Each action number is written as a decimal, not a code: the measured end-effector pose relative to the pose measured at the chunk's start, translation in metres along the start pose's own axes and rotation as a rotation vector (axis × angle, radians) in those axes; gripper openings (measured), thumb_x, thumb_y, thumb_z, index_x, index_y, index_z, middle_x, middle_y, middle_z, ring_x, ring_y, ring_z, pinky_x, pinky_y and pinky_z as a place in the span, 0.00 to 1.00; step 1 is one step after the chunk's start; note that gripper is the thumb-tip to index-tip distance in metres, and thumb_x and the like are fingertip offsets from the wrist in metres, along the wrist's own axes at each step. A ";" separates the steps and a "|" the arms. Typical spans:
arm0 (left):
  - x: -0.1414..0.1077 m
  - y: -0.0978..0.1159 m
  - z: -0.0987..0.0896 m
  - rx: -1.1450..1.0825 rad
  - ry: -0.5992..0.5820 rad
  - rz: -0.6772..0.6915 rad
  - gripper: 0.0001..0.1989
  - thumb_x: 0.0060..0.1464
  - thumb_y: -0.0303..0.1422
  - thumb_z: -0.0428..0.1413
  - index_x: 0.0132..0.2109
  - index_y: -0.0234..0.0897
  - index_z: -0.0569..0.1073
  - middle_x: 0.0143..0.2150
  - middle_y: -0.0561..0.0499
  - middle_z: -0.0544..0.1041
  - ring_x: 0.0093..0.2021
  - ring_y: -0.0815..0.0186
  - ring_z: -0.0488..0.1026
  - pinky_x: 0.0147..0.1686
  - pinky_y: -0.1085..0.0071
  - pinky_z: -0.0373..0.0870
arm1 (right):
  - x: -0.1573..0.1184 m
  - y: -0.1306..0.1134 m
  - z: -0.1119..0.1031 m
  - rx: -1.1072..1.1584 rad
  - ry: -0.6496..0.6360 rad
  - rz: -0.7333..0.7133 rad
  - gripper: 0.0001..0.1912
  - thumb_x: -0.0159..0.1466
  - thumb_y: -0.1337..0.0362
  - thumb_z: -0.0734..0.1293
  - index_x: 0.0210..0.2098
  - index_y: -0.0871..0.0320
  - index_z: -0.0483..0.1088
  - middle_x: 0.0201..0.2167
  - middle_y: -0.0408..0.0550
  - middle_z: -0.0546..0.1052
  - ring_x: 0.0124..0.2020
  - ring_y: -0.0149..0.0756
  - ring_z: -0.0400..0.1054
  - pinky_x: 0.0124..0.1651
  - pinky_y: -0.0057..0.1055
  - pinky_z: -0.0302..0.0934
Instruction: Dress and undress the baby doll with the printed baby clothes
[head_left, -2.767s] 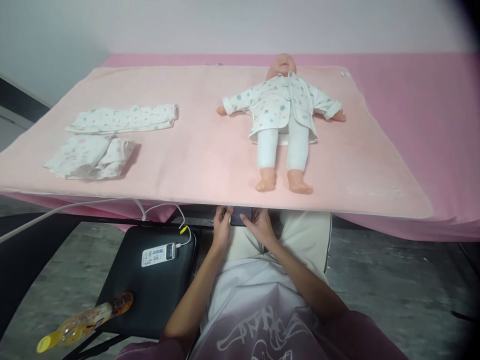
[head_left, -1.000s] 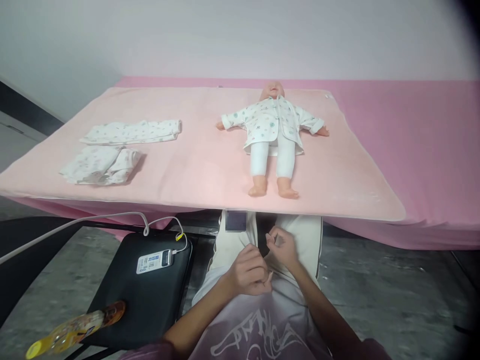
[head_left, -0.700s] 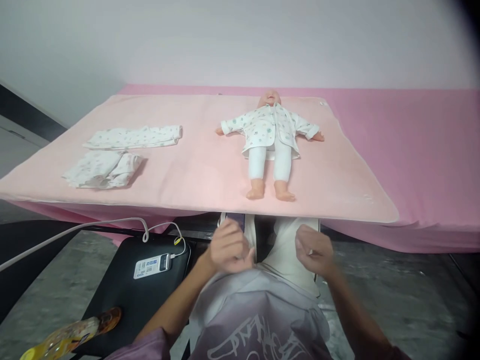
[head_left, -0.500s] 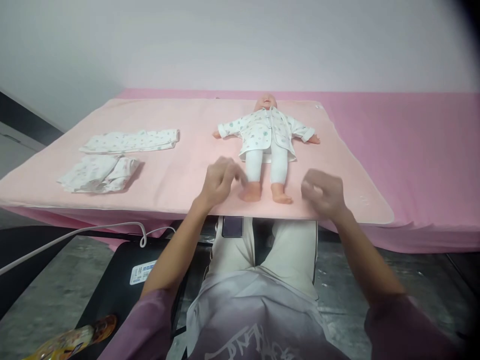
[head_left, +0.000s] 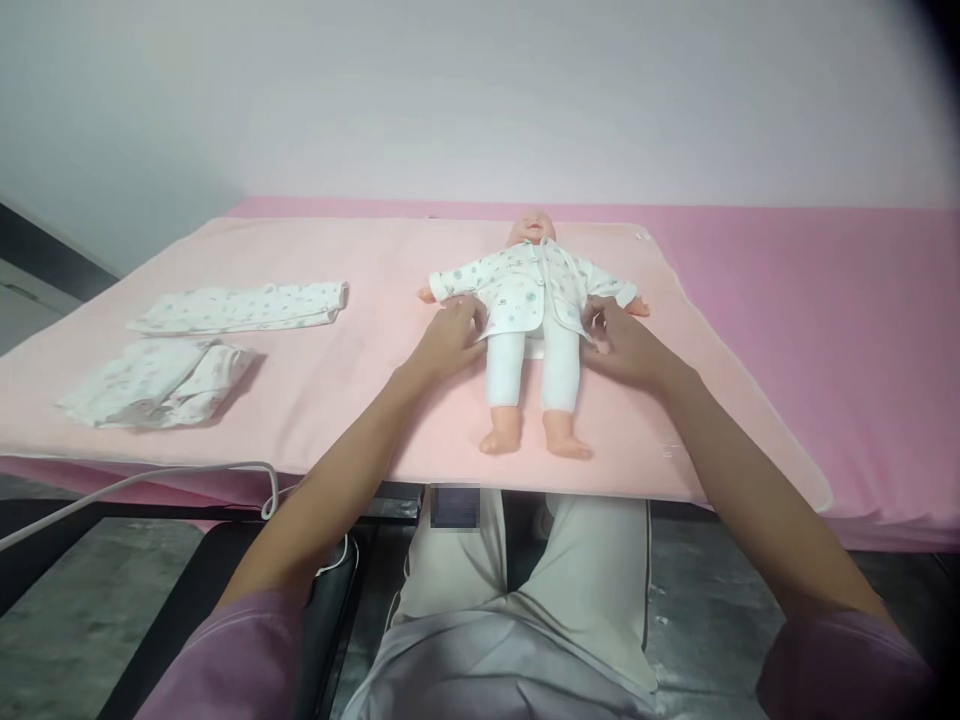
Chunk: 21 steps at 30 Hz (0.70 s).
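Note:
A baby doll [head_left: 534, 229] lies on its back on a pale pink mat, arms spread and feet toward me. It wears a white patterned jacket [head_left: 517, 290] with ties at the front and white leggings [head_left: 505, 365]; its feet are bare. My left hand [head_left: 450, 338] is closed at the jacket's lower left corner, with thumb and fingers pinching the hem. At the lower right corner, my right hand [head_left: 619, 340] likewise pinches the hem, its fingertips partly hidden by the cloth.
To the left lie a folded patterned garment [head_left: 240, 308] and a second, looser folded one [head_left: 161, 385]. The pale pink mat [head_left: 360, 400] covers part of a darker pink sheet [head_left: 810, 330]. A white cable [head_left: 150, 485] runs along the table's front left edge, above a black chair [head_left: 217, 570].
Both hands have moved forward from beside the doll's feet to the jacket's lower corners and closed on its hem. The view has shifted slightly, and the doll lies in the same pose.

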<state>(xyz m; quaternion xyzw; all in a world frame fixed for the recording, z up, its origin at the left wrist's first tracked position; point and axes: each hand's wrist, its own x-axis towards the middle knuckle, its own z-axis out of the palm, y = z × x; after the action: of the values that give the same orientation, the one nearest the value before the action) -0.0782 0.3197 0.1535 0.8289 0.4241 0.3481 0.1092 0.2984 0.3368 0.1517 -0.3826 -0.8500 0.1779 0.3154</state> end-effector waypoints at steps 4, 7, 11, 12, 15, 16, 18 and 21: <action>0.001 0.013 0.001 0.035 0.027 -0.159 0.14 0.61 0.34 0.65 0.41 0.44 0.64 0.31 0.53 0.71 0.30 0.58 0.67 0.37 0.61 0.60 | 0.005 -0.011 0.003 -0.007 0.091 -0.005 0.15 0.65 0.66 0.74 0.49 0.54 0.69 0.32 0.40 0.71 0.30 0.36 0.63 0.37 0.34 0.56; -0.003 0.013 -0.005 0.047 0.041 -0.195 0.16 0.58 0.32 0.65 0.40 0.44 0.63 0.30 0.54 0.71 0.29 0.59 0.66 0.35 0.63 0.57 | 0.005 -0.016 0.000 -0.017 0.269 -0.060 0.14 0.62 0.69 0.73 0.46 0.53 0.72 0.28 0.38 0.68 0.29 0.35 0.62 0.39 0.35 0.57; -0.006 0.005 -0.010 0.111 -0.041 -0.178 0.15 0.57 0.33 0.66 0.37 0.44 0.65 0.30 0.53 0.73 0.30 0.57 0.68 0.36 0.62 0.58 | 0.000 -0.025 -0.002 -0.031 0.164 -0.109 0.16 0.60 0.71 0.70 0.48 0.54 0.74 0.29 0.38 0.68 0.30 0.36 0.63 0.41 0.36 0.57; -0.006 0.002 -0.010 0.122 -0.068 -0.174 0.15 0.57 0.34 0.67 0.37 0.44 0.65 0.29 0.53 0.72 0.30 0.56 0.68 0.37 0.62 0.58 | -0.001 -0.028 -0.001 -0.029 0.107 -0.104 0.17 0.60 0.71 0.70 0.49 0.54 0.75 0.29 0.39 0.68 0.30 0.36 0.63 0.41 0.36 0.56; -0.006 0.000 -0.009 0.134 -0.096 -0.150 0.15 0.57 0.34 0.66 0.35 0.44 0.65 0.26 0.52 0.70 0.29 0.56 0.67 0.38 0.61 0.58 | -0.002 -0.033 0.002 -0.001 0.041 -0.096 0.15 0.64 0.70 0.69 0.50 0.54 0.74 0.30 0.40 0.67 0.32 0.38 0.64 0.40 0.37 0.55; -0.006 0.000 -0.009 0.129 -0.093 -0.133 0.15 0.57 0.34 0.66 0.34 0.44 0.64 0.27 0.52 0.70 0.29 0.57 0.67 0.38 0.61 0.58 | -0.002 -0.034 0.003 0.010 0.050 -0.103 0.13 0.66 0.68 0.70 0.50 0.54 0.74 0.30 0.40 0.67 0.33 0.38 0.64 0.40 0.37 0.56; -0.006 0.004 -0.013 0.111 -0.088 -0.080 0.15 0.55 0.33 0.64 0.35 0.44 0.63 0.30 0.50 0.72 0.31 0.56 0.68 0.38 0.61 0.58 | -0.002 -0.035 0.005 0.019 0.081 -0.127 0.10 0.69 0.64 0.71 0.50 0.53 0.74 0.33 0.42 0.68 0.35 0.40 0.64 0.42 0.39 0.57; -0.005 0.012 -0.018 0.081 -0.085 0.012 0.12 0.56 0.32 0.62 0.39 0.44 0.64 0.39 0.47 0.75 0.41 0.51 0.73 0.41 0.60 0.63 | 0.000 -0.039 0.009 -0.011 0.126 -0.133 0.14 0.71 0.56 0.74 0.51 0.53 0.71 0.41 0.47 0.72 0.42 0.44 0.66 0.48 0.42 0.61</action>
<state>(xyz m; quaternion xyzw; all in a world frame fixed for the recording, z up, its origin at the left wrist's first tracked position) -0.0846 0.3065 0.1697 0.8493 0.4278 0.2957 0.0911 0.2712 0.3117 0.1660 -0.3375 -0.8530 0.1277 0.3771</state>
